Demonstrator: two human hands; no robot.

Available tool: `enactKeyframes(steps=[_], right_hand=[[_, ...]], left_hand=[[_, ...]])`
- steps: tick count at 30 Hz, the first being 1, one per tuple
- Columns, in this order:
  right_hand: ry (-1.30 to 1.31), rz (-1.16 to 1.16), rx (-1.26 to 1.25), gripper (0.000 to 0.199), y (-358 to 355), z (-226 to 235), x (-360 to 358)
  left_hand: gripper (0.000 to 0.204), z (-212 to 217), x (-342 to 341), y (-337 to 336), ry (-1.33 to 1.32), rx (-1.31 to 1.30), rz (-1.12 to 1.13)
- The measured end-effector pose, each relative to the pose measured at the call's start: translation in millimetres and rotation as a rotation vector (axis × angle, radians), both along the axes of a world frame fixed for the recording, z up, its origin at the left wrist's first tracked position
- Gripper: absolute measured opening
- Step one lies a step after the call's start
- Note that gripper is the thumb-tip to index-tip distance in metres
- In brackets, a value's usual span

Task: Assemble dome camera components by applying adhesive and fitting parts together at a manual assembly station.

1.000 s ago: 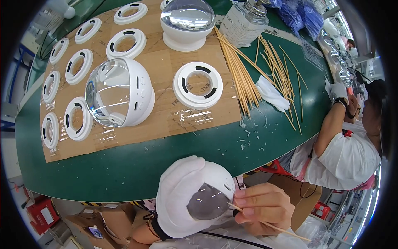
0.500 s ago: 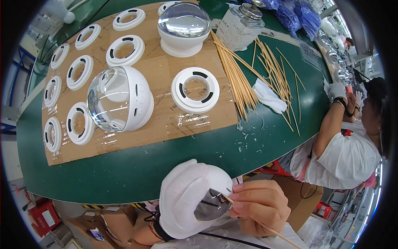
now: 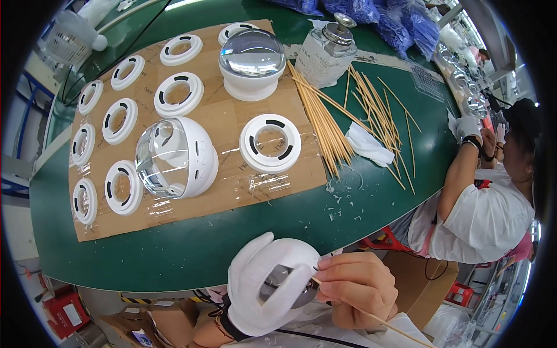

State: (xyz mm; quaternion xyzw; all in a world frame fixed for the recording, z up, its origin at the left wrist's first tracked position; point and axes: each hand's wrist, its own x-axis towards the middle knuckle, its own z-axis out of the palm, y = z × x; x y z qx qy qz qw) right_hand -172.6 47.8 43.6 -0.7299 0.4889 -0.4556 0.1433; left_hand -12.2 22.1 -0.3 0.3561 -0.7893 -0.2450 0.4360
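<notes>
One digit of the left hand [image 3: 261,296] has since shifted across the dark window [image 3: 279,274], partly blocking it; that gloved grip curls round the white globe [image 3: 296,252] near the counter [image 3: 174,255]. Right hand [image 3: 360,287]: grip pinched closed on a wooden stick [image 3: 383,322]. White rings [image 3: 295,145] lie beyond.

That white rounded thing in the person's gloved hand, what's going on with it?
The person's white-gloved left hand holds a white, rounded, plastic-looking housing with a glassy front. The bare right hand pinches a thin, pale wooden stick, its tip by the housing; whether they touch is hard to tell. On a flat brown cardboard sheet stand two white units with clear domes, among flat white rings with black segments.
</notes>
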Motion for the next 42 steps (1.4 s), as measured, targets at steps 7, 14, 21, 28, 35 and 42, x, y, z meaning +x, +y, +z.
enactKeyframes(steps=[7, 14, 21, 28, 35, 42], right_hand=[[0.02, 0.028, 0.046, 0.026, 0.0, -0.5, -1.3], [-0.03, -0.003, 0.02, 0.02, 1.4, -2.3, 0.8], [-0.013, 0.0, 0.047, 0.026, 2.9, -1.9, 0.1], [-0.205, -0.002, 0.032, 0.017, 6.5, -7.6, 2.9], [-0.213, -0.006, 0.012, 0.019, 4.0, -11.1, 7.5], [-0.146, 0.05, 0.017, 0.008, 2.6, -9.9, -1.6]], left_hand=[[0.06, -1.6, 0.6, 0.7, 0.056, 0.052, 0.005], [0.069, -1.0, 0.5, -1.6, 0.08, 0.067, -0.041], [0.07, -2.9, 1.8, -3.5, 0.088, 0.086, -0.071], [0.072, 0.6, 0.6, -3.1, 0.094, 0.06, -0.048], [0.071, 4.8, 2.9, -2.8, 0.072, 0.118, 0.0], [0.062, 2.8, 0.4, -2.2, 0.05, 0.072, 0.024]])
